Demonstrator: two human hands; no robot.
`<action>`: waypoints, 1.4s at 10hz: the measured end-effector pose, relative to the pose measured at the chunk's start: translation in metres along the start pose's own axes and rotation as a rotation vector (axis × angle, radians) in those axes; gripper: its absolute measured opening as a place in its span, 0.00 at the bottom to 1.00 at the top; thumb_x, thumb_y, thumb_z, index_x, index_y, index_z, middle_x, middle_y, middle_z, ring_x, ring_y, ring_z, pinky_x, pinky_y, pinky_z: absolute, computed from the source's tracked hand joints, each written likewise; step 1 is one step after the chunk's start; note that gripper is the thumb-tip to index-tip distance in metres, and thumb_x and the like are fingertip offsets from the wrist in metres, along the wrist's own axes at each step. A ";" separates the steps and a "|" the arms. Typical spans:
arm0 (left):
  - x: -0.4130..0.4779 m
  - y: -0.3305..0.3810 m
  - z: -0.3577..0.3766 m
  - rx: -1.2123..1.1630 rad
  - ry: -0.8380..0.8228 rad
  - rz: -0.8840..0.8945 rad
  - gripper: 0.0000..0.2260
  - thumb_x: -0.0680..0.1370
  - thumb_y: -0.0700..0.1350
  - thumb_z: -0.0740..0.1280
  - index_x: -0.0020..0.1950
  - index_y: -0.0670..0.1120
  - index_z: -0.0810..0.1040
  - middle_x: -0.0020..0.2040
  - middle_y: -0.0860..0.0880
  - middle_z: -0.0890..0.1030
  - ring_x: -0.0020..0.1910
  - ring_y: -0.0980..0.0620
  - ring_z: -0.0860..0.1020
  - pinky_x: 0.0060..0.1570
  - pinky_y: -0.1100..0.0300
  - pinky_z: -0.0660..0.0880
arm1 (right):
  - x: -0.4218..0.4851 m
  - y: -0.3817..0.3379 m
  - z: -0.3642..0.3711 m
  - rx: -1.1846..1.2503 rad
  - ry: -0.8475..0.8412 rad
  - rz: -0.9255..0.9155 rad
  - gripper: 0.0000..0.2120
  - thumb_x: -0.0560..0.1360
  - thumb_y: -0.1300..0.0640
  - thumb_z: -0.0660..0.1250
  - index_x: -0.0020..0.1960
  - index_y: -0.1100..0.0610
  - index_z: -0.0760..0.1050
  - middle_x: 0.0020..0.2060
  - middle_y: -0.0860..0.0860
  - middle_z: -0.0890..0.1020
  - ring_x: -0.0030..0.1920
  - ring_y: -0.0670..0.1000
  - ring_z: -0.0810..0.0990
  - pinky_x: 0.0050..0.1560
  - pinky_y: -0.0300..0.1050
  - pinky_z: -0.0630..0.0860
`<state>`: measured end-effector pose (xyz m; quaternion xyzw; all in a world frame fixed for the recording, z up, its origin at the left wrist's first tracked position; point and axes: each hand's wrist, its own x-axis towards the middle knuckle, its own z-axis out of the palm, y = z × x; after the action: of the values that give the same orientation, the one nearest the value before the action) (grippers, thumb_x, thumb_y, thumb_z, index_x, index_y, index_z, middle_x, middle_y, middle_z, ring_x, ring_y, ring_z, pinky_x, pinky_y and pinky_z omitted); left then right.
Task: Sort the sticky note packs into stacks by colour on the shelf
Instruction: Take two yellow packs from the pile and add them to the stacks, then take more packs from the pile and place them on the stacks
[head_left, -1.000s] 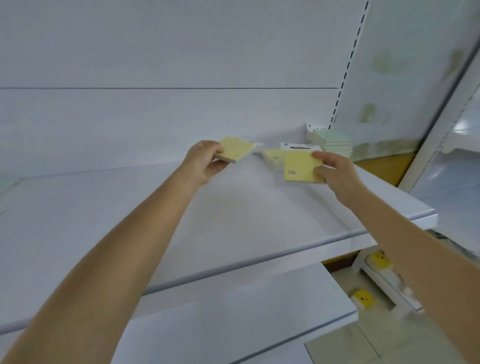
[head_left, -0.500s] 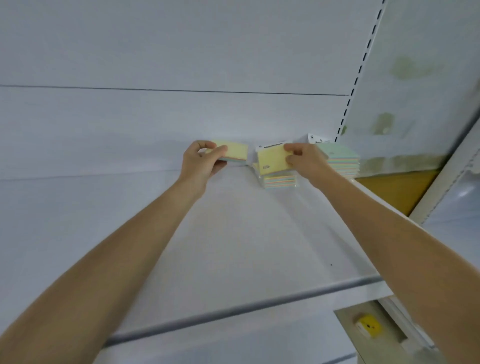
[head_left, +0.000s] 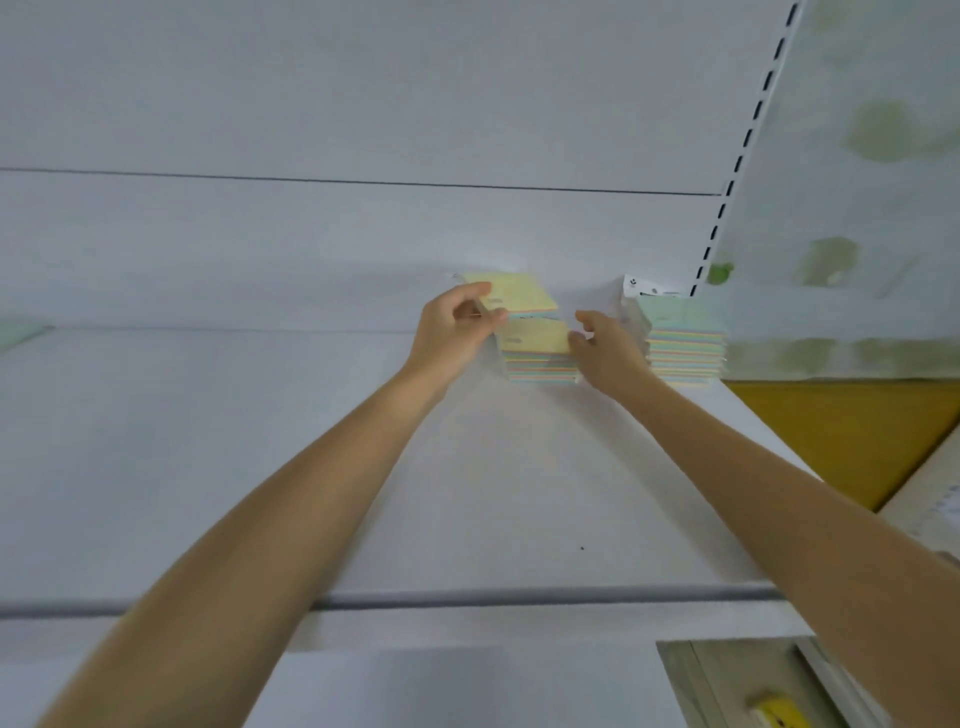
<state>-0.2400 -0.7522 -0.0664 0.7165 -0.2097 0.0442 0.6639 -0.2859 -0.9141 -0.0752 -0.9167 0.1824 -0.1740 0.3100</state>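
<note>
Left hand (head_left: 451, 332) pinches a yellow pack (head_left: 517, 295) just above the stack (head_left: 540, 361); right hand (head_left: 609, 349), fingers (head_left: 575, 340) loosely curled, touches its side.

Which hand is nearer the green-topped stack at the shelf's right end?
Right. The right hand sits just left of the green-topped stack; the left hand, gripping a yellow pack, is beyond the yellow-topped stack.

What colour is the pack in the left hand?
The pack in the left hand is pale yellow; head view.
</note>
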 end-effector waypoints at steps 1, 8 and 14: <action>0.001 -0.003 0.013 0.166 -0.047 0.047 0.18 0.74 0.39 0.69 0.63 0.39 0.75 0.52 0.42 0.80 0.45 0.57 0.78 0.47 0.71 0.71 | -0.023 0.013 -0.007 -0.135 -0.088 -0.075 0.27 0.77 0.48 0.60 0.70 0.62 0.61 0.68 0.62 0.67 0.69 0.58 0.65 0.65 0.45 0.62; -0.014 -0.025 0.025 0.764 -0.147 0.156 0.20 0.80 0.49 0.56 0.72 0.50 0.64 0.69 0.45 0.67 0.68 0.48 0.69 0.65 0.54 0.68 | -0.041 0.034 -0.001 -0.453 -0.253 -0.113 0.39 0.70 0.30 0.54 0.69 0.59 0.62 0.69 0.55 0.65 0.72 0.57 0.59 0.72 0.51 0.55; -0.056 0.012 -0.167 1.301 0.004 0.069 0.21 0.81 0.52 0.51 0.73 0.46 0.62 0.71 0.44 0.69 0.69 0.43 0.67 0.63 0.49 0.67 | -0.100 -0.122 0.061 -0.467 -0.098 -0.643 0.21 0.78 0.44 0.55 0.64 0.55 0.72 0.63 0.53 0.75 0.65 0.55 0.71 0.64 0.49 0.66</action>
<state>-0.2589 -0.5774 -0.0555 0.9649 -0.1619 0.1850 0.0930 -0.3190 -0.7487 -0.0639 -0.9801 -0.0941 -0.1720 0.0315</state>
